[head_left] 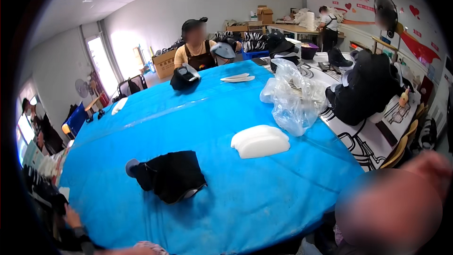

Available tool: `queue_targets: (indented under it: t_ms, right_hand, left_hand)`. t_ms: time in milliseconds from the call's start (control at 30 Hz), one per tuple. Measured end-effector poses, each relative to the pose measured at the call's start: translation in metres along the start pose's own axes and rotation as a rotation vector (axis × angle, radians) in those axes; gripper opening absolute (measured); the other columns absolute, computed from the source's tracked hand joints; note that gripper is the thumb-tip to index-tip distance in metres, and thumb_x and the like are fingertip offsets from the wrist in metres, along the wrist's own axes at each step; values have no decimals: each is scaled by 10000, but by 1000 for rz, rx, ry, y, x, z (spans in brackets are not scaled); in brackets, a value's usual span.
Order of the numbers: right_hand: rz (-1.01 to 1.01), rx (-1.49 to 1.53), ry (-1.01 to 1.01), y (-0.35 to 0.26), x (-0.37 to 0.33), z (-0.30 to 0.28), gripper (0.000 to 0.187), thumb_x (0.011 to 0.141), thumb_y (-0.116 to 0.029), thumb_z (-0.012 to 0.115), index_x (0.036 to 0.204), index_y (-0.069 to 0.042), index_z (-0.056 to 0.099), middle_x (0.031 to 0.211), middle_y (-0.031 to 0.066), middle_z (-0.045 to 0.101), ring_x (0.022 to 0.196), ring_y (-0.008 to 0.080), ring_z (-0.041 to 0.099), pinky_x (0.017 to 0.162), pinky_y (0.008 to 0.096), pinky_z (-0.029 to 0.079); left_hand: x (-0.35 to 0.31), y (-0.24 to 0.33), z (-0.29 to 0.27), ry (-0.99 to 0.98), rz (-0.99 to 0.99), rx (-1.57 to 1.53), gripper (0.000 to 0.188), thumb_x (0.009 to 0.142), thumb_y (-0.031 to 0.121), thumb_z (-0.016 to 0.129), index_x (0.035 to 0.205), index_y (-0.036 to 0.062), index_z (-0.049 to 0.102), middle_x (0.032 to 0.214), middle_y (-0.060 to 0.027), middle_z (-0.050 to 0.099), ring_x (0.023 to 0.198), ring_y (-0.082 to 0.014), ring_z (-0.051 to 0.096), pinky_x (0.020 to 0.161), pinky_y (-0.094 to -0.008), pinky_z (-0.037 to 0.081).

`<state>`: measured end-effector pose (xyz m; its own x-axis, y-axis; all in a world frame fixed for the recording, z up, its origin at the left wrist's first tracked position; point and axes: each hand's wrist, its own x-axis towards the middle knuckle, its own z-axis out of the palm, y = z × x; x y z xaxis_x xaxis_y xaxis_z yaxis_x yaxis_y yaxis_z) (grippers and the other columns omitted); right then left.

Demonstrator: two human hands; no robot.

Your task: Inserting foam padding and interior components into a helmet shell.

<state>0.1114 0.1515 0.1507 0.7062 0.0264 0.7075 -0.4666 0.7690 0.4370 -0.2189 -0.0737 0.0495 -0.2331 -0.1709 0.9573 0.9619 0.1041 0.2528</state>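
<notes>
My left hand [72, 217], a dark band at its wrist, reaches to the far lower left. Its fingers are stretched out beside a pile of black caps with white stripes [41, 186]; whether they touch one is hard to see. Close to the camera at the lower right is my right hand [428, 167], large and smeared, with nothing visible in it. A black cap with a grey brim [172, 175] lies on the blue table cover [118, 217] in front of me. To its right rests a stack of white curved inserts [260, 142].
Beyond the inserts sits a clear plastic bag [295, 97] with pale pieces inside. Black caps [365, 87] are heaped on the right-hand table. Across from me a person [194, 52] handles a grey cap [222, 51], near another black cap [185, 78] and thin white pieces [237, 78].
</notes>
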Motion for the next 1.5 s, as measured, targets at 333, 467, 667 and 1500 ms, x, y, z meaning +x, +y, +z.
queue_targets:
  t_ms: [333, 467, 667, 1500]
  right_hand:
    - [1035, -241, -958, 45, -161, -43, 161, 822, -67, 555, 982, -52, 558, 1047, 104, 522, 1010, 260, 481, 895, 365, 387]
    - [1262, -223, -1110, 37, -208, -61, 208, 850, -132, 560, 1038, -45, 544, 1090, 97, 511, 1016, 218, 497, 859, 315, 425]
    - [2005, -14, -913, 28, -274, -51, 552, 905, -419, 479, 1272, -20, 377, 1190, 145, 475, 1102, 259, 482, 857, 362, 457]
    - [2051, 132, -802, 17, -283, -48, 1015, 734, -500, 712, 1386, 47, 158, 1345, 213, 361, 1248, 280, 376, 1039, 378, 318]
  left_hand:
    - [-40, -16, 80, -1151, 104, 374, 954, 657, 412, 758, 1393, 50, 269, 1417, -202, 278, 1316, -355, 245, 1058, -500, 181]
    - [-30, -12, 93, -1101, 117, 419, 933, 613, 409, 788, 1354, 58, 344, 1273, -160, 412, 1177, -324, 376, 995, -453, 252]
    - [-30, -7, 115, -952, 121, 201, 342, 688, 203, 740, 939, 52, 562, 923, -106, 515, 964, -298, 463, 908, -409, 311]
    - [-127, -15, 122, -385, -476, -285, 722, 941, 519, 284, 1425, 0, 148, 1481, -164, 125, 1369, -296, 142, 1106, -440, 132]
